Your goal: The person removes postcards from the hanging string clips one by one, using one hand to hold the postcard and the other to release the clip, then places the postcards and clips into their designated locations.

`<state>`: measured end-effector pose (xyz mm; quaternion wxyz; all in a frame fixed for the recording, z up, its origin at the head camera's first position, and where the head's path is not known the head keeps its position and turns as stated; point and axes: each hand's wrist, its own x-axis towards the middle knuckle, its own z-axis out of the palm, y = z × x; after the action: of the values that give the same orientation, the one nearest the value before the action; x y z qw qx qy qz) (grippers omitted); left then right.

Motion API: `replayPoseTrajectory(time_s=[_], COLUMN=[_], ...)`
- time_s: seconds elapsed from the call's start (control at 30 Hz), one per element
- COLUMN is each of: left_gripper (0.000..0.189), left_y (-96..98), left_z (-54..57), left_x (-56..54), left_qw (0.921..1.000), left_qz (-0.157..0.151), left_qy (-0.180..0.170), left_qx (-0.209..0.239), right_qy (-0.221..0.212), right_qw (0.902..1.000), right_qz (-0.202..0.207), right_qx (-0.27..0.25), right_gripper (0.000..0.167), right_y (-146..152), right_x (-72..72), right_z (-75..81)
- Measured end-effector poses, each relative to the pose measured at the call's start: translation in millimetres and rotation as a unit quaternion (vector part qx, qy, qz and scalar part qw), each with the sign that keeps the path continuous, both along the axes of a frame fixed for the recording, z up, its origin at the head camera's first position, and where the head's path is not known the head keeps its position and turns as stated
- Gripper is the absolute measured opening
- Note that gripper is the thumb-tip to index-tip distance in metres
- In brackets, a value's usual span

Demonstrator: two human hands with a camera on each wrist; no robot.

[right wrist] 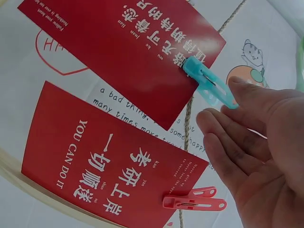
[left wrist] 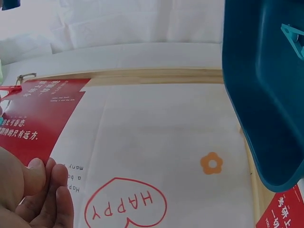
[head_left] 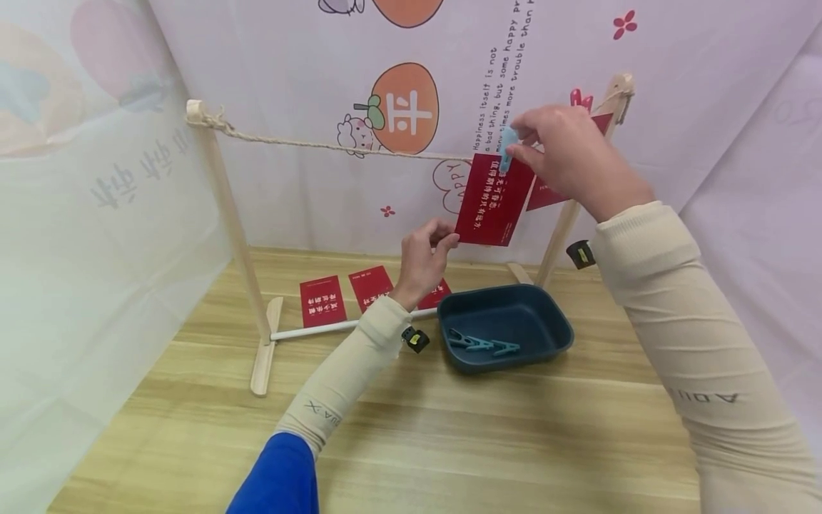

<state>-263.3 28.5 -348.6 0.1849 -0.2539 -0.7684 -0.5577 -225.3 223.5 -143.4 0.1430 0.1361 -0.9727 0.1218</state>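
Note:
A red card (head_left: 489, 207) with white writing is at the twine (head_left: 334, 146), toward its right end. My left hand (head_left: 422, 258) pinches the card's lower left corner between thumb and fingers. Up at the top edge, my right hand (head_left: 578, 157) holds a light blue clothespin (right wrist: 209, 83) by its handle end. The clothespin's tip overlaps the card's edge and the twine in the right wrist view. Beside it, another red card (right wrist: 109, 156) hangs from the twine by a red clothespin (right wrist: 194, 202).
Wooden posts (head_left: 225, 214) hold the twine at both ends, with a white rod (head_left: 315, 330) low between them. Several red cards (head_left: 323, 300) lie on the table behind the rod. A dark blue basin (head_left: 559, 343) containing several clothespins (head_left: 478, 344) stands at the right.

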Motion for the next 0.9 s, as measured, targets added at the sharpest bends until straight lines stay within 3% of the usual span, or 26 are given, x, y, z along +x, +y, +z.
replayPoseTrajectory(time_s=[0.7,0.9], left_gripper=[0.016,0.016], left_y=[2.3,3.5], left_z=[-0.8,-0.2], left_x=[-0.1,-1.6], left_qw=[1.0,1.0], left_qz=[0.004,0.005], left_qy=[-0.001,0.002], left_qx=[-0.003,0.003], right_qy=[-0.076,-0.03], right_qw=[0.997,0.9993], right_qz=[0.003,0.019], right_qx=[-0.011,-0.014], right_gripper=[0.052,0.042], right_y=[3.0,6.0], right_x=[-21.4,-21.0], right_z=[9.4,8.7])
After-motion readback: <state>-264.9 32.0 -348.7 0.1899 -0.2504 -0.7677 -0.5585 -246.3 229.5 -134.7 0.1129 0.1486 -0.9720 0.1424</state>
